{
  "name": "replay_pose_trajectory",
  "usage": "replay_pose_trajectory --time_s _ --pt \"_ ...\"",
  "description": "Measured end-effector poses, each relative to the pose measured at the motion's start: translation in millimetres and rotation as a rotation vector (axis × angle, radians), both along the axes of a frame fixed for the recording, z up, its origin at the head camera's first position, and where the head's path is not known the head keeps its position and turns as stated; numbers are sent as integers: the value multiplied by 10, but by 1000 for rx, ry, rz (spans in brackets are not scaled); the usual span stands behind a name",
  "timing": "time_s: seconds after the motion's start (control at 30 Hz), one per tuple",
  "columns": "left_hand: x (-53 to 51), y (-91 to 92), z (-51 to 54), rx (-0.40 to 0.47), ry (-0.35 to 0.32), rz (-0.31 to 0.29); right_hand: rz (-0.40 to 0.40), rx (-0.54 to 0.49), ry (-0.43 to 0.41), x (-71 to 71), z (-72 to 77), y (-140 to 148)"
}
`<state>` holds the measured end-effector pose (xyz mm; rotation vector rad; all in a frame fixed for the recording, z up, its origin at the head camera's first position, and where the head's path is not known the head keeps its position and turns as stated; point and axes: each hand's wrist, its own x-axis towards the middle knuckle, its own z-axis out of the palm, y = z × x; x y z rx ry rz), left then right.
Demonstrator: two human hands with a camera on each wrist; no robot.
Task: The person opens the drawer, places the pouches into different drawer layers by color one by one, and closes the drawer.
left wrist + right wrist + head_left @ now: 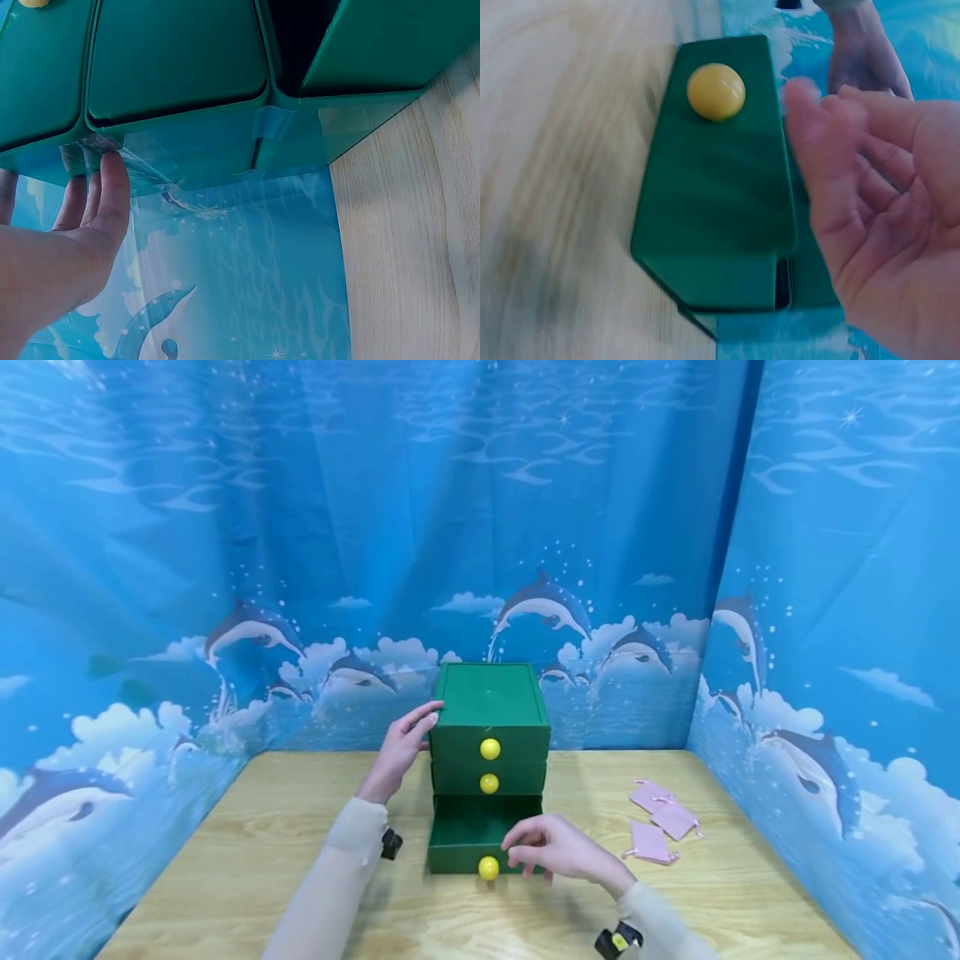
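Observation:
A green chest of drawers stands on the table with yellow round knobs down its front. Its bottom drawer is pulled out, and the green inside shows. My left hand rests against the chest's upper left side; the left wrist view shows straight fingers touching the taped side wall. By the right part of the drawer front hovers my right hand, fingers loosely bent and holding nothing. In the right wrist view the drawer's yellow knob is apart from that hand.
Several pink drawstring pouches lie on the wooden table to the right of the chest. A blue dolphin-print curtain hangs behind and along both sides. The two upper drawers are closed.

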<state>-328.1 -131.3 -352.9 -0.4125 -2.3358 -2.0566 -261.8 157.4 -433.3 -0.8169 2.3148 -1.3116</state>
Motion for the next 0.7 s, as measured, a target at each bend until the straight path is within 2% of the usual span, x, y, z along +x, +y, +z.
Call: replay_pose_trajectory --time_s 0.13,0.33,0.57,0.7 --pt "-2 6 -5 -2 4 0 -36 -65 -46 -54 19 155" --pt "-16 0 5 7 9 -6 -97 -116 -68 -142 58 402" --pt "-14 8 0 16 -10 -3 -134 -96 -85 -270 18 725" --pt "-6 7 -12 16 -10 -3 -197 -83 -94 -325 -69 904"
